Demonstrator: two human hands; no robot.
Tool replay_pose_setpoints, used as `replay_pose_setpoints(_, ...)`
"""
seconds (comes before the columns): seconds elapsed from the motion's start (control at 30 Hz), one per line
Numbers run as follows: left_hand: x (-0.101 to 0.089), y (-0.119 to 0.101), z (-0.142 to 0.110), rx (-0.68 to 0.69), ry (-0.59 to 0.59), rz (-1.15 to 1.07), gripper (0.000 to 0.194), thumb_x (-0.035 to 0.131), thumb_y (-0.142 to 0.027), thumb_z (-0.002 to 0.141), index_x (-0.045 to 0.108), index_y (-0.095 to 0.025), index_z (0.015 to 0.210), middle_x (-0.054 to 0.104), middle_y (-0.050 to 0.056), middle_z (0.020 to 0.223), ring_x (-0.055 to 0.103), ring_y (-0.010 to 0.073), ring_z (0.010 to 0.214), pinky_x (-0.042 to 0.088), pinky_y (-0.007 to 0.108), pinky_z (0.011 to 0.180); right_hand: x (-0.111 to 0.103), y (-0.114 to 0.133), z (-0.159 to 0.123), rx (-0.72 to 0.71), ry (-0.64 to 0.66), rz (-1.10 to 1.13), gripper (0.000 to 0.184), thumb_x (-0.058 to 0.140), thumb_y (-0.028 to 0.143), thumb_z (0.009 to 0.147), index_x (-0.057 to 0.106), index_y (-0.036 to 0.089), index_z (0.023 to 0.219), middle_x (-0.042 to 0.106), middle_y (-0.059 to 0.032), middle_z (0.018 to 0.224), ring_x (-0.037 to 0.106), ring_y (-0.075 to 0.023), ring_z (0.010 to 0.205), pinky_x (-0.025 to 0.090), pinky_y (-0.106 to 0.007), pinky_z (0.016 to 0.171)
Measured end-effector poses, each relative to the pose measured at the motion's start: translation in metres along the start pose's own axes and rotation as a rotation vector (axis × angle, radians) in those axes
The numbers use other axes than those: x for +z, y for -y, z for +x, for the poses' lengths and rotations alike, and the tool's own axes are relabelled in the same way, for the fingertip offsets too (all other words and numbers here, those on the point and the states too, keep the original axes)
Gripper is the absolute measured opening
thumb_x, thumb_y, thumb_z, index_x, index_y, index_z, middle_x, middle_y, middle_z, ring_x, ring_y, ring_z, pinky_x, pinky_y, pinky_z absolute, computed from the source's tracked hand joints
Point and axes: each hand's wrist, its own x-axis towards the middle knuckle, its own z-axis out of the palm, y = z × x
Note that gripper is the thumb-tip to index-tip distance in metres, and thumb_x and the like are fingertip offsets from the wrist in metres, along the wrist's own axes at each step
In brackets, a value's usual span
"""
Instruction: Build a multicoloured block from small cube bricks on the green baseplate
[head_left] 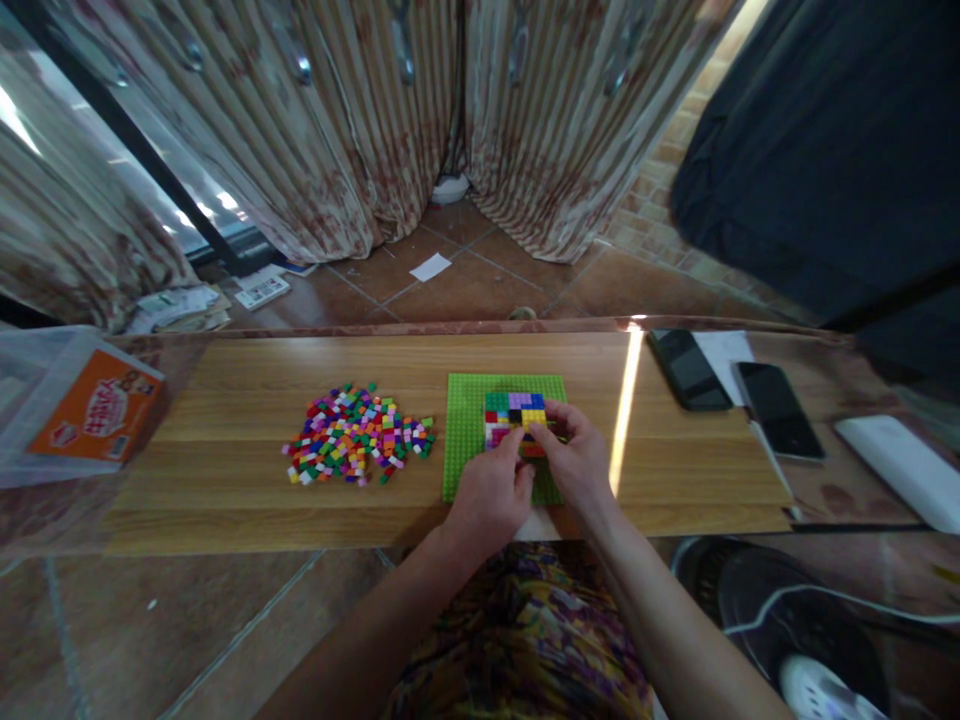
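Fingers of the right hand (581, 460) clasp the brick block (516, 408) near the right edge of the baseplate (463, 435), apparently steadying it; left hand (489, 497) curls against it, hold unclear.

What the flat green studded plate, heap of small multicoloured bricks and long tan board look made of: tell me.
Flat green studded plate: likely matt plastic; even colour, regular studs.
Heap of small multicoloured bricks: probably smooth, hard plastic; solid bright colours, blocky shapes.
Long tan board: smooth wood or wood-look laminate; the grain shows, but which is unclear.
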Motion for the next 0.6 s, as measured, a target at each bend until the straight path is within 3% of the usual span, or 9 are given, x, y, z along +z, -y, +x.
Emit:
replay_pose_setpoints(0.23, 0.004, 0.005, -0.003, 0.016, 0.014, 0.076, 0.052, 0.046, -0.023, 0.09, 0.042, -0.011, 0.14, 0.073, 0.012, 0.095, 0.069, 0.028, 0.091, 0.053, 0.038, 0.081, 0.0, -0.003, 0.003, 0.013, 0.009, 0.011, 0.04, 0.072, 0.036, 0.071, 0.066, 0.016, 0.105, 0.072, -0.0091, 0.098, 0.066, -0.0193, 0.084, 0.054, -0.038, 0.081)
replay_pose_setpoints(0.4, 0.0, 0.007, -0.01, 0.019, 0.005, -0.013, 0.058, 0.048, -0.02, 0.089, 0.035, -0.01, 0.145, 0.073, 0.007, 0.087, 0.068, 0.023, 0.079, 0.051, 0.034, 0.075, -0.004, -0.008, 0.001, 0.073, -0.051, 0.17, 0.042, 0.07, 0.047, 0.073, 0.066, 0.018, 0.103, 0.072, -0.0062, 0.094, 0.067, -0.0186, 0.082, 0.055, -0.036, 0.077)
replay_pose_setpoints(0.6, -0.022, 0.021, -0.041, -0.05, -0.101, -0.129, 0.044, 0.049, -0.022, 0.09, 0.05, -0.017, 0.134, 0.072, 0.003, 0.085, 0.064, 0.0156, 0.071, 0.048, 0.027, 0.07, -0.014, -0.004, 0.0, 0.114, -0.095, 0.182, 0.047, 0.076, 0.05, 0.067, 0.068, 0.019, 0.101, 0.071, -0.0044, 0.089, 0.067, -0.0185, 0.081, 0.054, -0.034, 0.073)
